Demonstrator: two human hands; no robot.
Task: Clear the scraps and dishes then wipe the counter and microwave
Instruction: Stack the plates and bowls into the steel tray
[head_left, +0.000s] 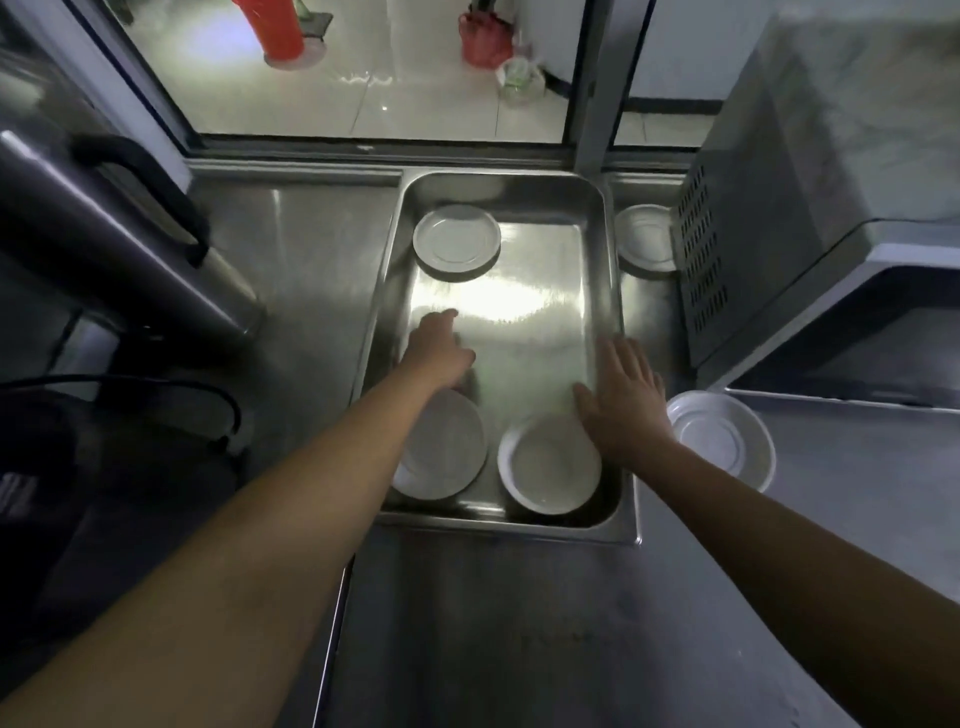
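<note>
A: Why are our dishes lying in that steel pan (602, 249) rather than on the table (493, 623)?

B: We judge the pan to be the collecting place, so we can carry the dishes off together. A small white plate (456, 240) sits in its far left corner, a larger white plate (441, 447) in its near left corner, and a white bowl (549, 464) in its near right corner.

A: And what is left outside it?

B: Two pieces. A white bowl with a flat centre (722, 439) stands on the table just beside the pan's near right corner, in front of the microwave (810, 208). Another white dish (644, 238) is wedged between the pan's far right side and the microwave's vented wall.

A: What are our hands doing?

B: Our left hand (439, 345) reaches over the pan's left side, beyond the larger plate, fingers pointing forward and grasping nothing that we can see. Our right hand (623, 400) is spread flat over the pan's right rim, fingers straight, its heel crossing the bowl's edge; it grips nothing. We think it steadies the pan, or is on its way to the outside bowl.

A: Any brand or writing?

B: None we can read. The dark appliance at the table's left edge (31, 493) shows pale marks too blurred to make out.
</note>
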